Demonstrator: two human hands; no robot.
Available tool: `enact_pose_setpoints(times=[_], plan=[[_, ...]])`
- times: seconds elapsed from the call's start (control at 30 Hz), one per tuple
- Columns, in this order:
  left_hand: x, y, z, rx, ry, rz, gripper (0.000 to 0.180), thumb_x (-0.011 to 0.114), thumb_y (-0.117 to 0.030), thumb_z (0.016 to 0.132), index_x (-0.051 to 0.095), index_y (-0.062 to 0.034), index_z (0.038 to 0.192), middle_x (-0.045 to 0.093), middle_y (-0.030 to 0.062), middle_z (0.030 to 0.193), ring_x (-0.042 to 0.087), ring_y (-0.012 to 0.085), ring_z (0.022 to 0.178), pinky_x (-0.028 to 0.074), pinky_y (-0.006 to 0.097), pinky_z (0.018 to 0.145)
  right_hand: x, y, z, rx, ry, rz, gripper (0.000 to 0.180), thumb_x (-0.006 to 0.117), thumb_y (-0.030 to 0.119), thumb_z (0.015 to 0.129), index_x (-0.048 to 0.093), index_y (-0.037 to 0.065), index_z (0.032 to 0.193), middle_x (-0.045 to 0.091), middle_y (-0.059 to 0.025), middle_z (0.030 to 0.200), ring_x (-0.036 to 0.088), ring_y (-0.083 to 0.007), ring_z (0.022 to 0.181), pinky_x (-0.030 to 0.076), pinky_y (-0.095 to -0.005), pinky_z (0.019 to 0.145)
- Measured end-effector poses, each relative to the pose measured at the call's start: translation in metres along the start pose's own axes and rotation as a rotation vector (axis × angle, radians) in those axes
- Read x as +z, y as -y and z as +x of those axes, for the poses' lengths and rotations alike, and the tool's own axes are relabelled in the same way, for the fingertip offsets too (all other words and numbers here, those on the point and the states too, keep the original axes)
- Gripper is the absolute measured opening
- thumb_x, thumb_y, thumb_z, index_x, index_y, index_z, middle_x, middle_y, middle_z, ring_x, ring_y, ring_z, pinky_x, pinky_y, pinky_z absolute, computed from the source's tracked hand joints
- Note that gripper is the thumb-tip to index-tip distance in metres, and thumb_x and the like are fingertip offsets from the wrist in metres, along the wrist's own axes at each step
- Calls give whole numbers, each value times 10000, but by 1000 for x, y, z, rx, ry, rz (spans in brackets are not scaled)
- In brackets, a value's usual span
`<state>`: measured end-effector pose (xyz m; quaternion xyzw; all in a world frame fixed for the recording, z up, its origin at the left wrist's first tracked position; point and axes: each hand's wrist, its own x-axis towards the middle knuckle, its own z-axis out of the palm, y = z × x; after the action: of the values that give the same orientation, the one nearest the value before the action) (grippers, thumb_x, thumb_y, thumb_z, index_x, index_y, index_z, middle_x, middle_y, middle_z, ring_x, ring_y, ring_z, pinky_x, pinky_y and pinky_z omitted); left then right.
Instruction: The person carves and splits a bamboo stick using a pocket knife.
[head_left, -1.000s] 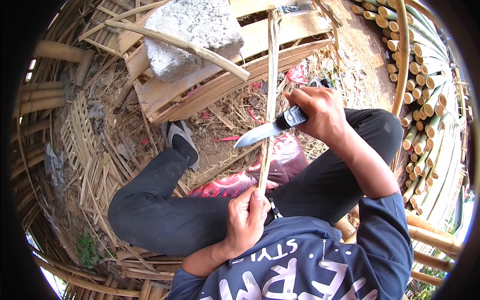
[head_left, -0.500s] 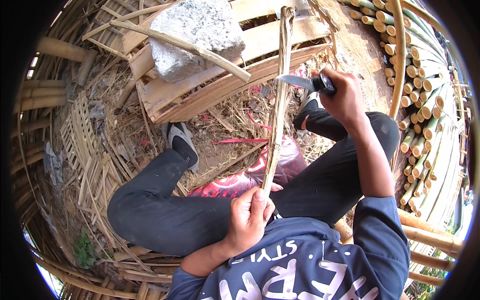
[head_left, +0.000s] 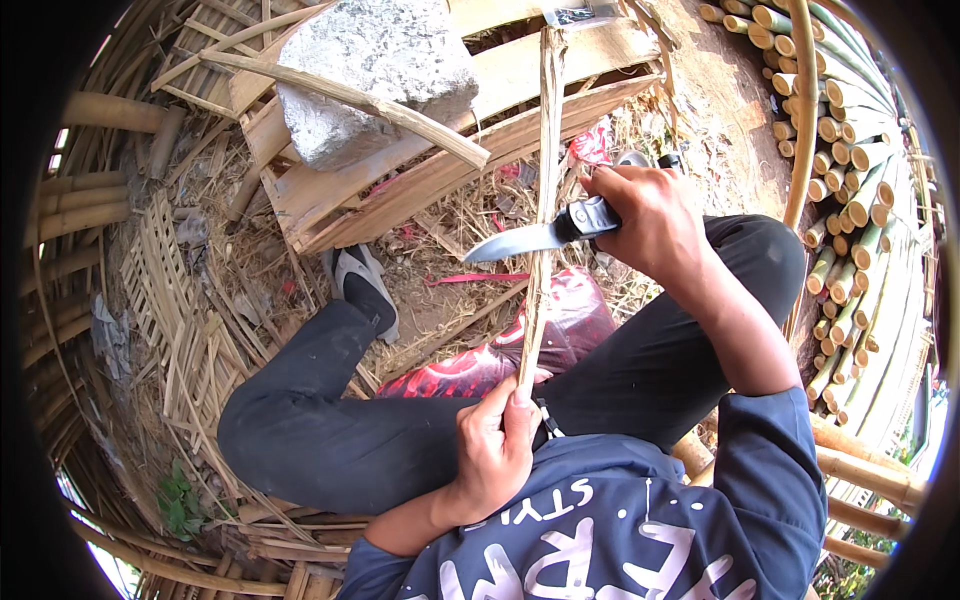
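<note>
My left hand (head_left: 495, 445) is closed around the lower end of a long, rough split-wood stick (head_left: 547, 130), close to my waist. The stick stands out away from me, its far end over a wooden crate. In my right hand (head_left: 650, 220) is a knife (head_left: 515, 242) with a dark handle and a curved silver blade. Its blade lies across the stick about midway along, tip pointing left. Whether the edge bites into the wood cannot be made out.
A pale stone block (head_left: 380, 85) and a loose stick (head_left: 350, 95) rest on the slatted wooden crate (head_left: 370, 215). Stacked bamboo poles (head_left: 840, 190) lie at the right. Between my legs is a red patterned sack (head_left: 450, 372). Split strips (head_left: 195, 370) litter the left ground.
My right hand has brought the knife down along the stick toward me, and the blade now crosses it farther to the left. The left hand keeps its grip; the view shifted slightly.
</note>
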<state>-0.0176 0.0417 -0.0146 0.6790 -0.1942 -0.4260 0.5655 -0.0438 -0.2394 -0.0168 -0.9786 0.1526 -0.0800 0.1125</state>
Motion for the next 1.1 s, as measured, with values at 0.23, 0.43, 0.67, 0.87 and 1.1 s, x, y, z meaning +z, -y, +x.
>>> enact_pose_setpoints(times=[0.23,0.43,0.67,0.87,1.1], plan=[[0,-2,1,-13,38,-54,372,420,-235,1097,566,42,898,492,-6,598,419,21,517,338,215,460,-3,-18,7,73,-28,-3,311,758,155,679,721,113,985,687,-88,779,688,-313,697,529,-439,625],[-2,-2,-1,-21,65,-14,296,441,-161,1082,636,29,1197,464,21,591,437,66,514,369,258,506,-6,-32,15,-7,-220,-101,252,783,150,706,702,103,940,659,-71,744,671,-302,675,518,-416,610],[2,-4,-10,-4,90,-11,280,462,-137,1069,642,27,1207,477,25,590,461,73,509,391,276,502,-23,-82,36,539,-269,-353,183,657,201,826,741,137,976,714,-152,828,706,-338,780,554,-437,723],[0,-6,-9,5,78,-65,268,489,-110,1053,646,30,1219,494,27,588,493,70,520,414,282,510,-48,-110,22,757,-418,-162,263,605,288,884,755,133,1035,703,-209,834,700,-382,834,530,-470,758],[1,-1,0,-115,54,-267,314,513,-194,1066,622,43,1241,487,-33,651,409,16,556,323,209,489,-14,-51,15,274,-183,38,143,673,108,767,708,91,904,659,-176,709,669,-373,703,515,-455,667]])
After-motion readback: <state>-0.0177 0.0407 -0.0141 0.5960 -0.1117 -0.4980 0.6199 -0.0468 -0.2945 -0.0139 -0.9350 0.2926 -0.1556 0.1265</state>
